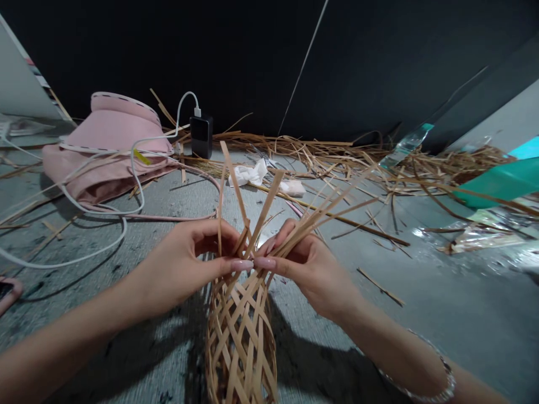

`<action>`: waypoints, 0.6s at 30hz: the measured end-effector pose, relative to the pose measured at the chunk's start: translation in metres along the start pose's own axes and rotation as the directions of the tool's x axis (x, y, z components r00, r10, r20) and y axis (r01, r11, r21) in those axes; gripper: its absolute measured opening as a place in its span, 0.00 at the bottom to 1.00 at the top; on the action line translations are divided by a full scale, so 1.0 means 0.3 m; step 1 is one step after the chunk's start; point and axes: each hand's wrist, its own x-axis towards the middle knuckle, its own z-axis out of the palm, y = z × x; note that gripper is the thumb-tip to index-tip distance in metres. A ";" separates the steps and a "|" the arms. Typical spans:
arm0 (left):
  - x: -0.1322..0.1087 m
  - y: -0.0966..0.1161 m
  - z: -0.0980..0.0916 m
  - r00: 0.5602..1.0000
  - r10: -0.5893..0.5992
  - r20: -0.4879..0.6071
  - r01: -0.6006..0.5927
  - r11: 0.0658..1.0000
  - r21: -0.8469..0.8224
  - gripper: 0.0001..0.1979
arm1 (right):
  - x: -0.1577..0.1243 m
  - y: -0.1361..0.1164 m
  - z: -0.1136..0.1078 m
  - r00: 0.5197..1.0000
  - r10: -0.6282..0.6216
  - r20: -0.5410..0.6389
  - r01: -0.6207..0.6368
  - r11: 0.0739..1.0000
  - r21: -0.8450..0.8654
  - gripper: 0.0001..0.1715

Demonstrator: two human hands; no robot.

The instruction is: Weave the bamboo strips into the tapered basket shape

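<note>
An open-weave bamboo basket point(242, 342) stands below my hands, its loose strips point(266, 212) fanning upward from the top edge. My left hand point(200, 261) is closed, pinching strips at the left of that edge between thumb and fingers. With thumb and fingers together, my right hand point(301, 261) grips a bundle of strips point(324, 216) that slants up to the right. Both thumb tips nearly meet over the weave. The exact strips under the left fingers are partly hidden.
At the left lie a pink sun visor point(113, 126) and a white cable point(138, 196) plugged into a black power bank point(201, 136). Crumpled tissue point(248, 173), scattered strips point(311, 154) and a plastic bottle point(406, 147) lie toward the dark wall. A phone edge point(9, 294) shows at far left.
</note>
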 end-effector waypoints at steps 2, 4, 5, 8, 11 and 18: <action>-0.001 -0.006 -0.001 0.998 -0.045 -0.033 0.044 0.999 -0.021 0.08 | 0.001 0.006 0.001 0.999 -0.035 0.004 0.035 0.999 -0.006 0.16; -0.004 -0.008 -0.002 0.996 -0.072 -0.053 0.069 0.997 -0.046 0.11 | 0.003 0.011 0.003 0.998 -0.058 -0.009 0.058 0.998 -0.004 0.16; -0.006 -0.008 -0.001 0.995 -0.082 -0.056 0.079 0.995 -0.054 0.11 | 0.004 0.013 0.003 0.998 -0.062 -0.016 0.062 0.998 -0.005 0.15; -0.012 -0.003 0.002 0.994 -0.087 -0.060 0.084 0.995 -0.048 0.12 | 0.007 0.014 -0.001 0.999 -0.052 -0.006 0.052 0.998 -0.033 0.17; -0.014 0.000 0.007 0.997 -0.035 -0.063 0.035 0.999 0.012 0.11 | 0.008 0.012 -0.009 0.999 -0.044 0.024 0.046 0.995 -0.090 0.10; -0.011 -0.003 0.016 0.997 0.011 -0.077 -0.004 0.997 0.082 0.09 | 0.007 0.000 -0.018 0.988 -0.113 0.102 0.135 0.961 -0.240 0.08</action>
